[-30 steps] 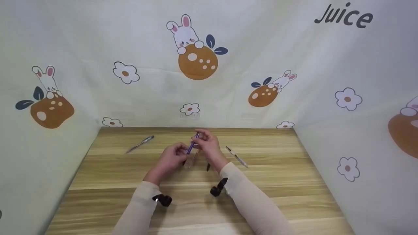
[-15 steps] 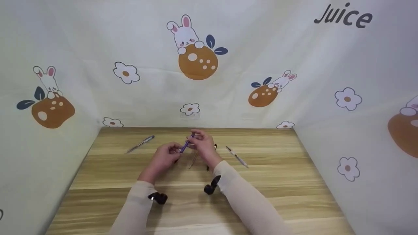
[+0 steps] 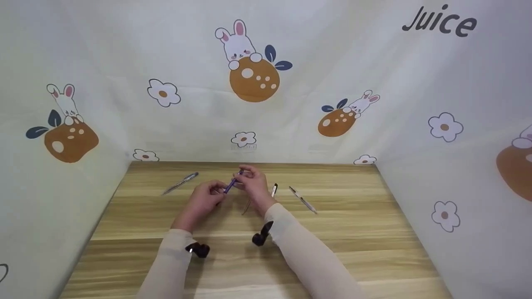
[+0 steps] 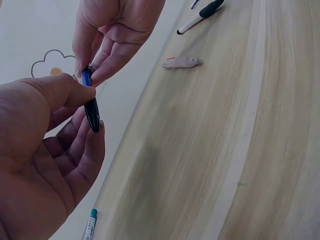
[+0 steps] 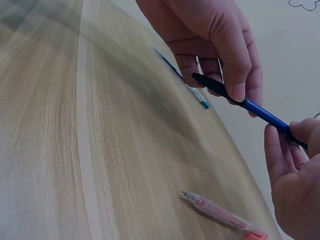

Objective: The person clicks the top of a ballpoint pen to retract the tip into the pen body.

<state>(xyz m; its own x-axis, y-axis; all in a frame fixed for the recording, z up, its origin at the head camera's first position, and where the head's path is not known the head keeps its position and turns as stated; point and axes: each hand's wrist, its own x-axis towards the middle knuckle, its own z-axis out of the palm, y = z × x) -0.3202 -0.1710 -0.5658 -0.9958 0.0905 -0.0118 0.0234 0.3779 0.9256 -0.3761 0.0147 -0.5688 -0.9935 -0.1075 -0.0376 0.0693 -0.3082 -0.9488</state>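
Both hands hold one slim blue pen (image 3: pixel 229 187) with a black end, raised in front of the body and slanted. My left hand (image 3: pixel 203 200) pinches the black end between thumb and fingers, as the left wrist view shows. On the blue end are the thumb and fingers of my right hand (image 3: pixel 254 185). The pen's black tip (image 5: pixel 201 79) pokes out past the left fingers in the right wrist view. Below the hands a clear pinkish pen (image 5: pixel 225 216) lies on the table, partly covered by the right hand in the head view.
On the wooden table (image 3: pixel 232 265) lie a clear pen with a blue end (image 3: pixel 181 183) at the left and another clear pen (image 3: pixel 303 200) at the right. A white pen with a black end (image 4: pixel 201 17) lies by the right hand. Patterned cloth walls (image 3: pixel 199 124) enclose the table.
Both hands have shifted left together with the blue pen, which leans over more. The white pen with the black end has come into sight beside the right hand.
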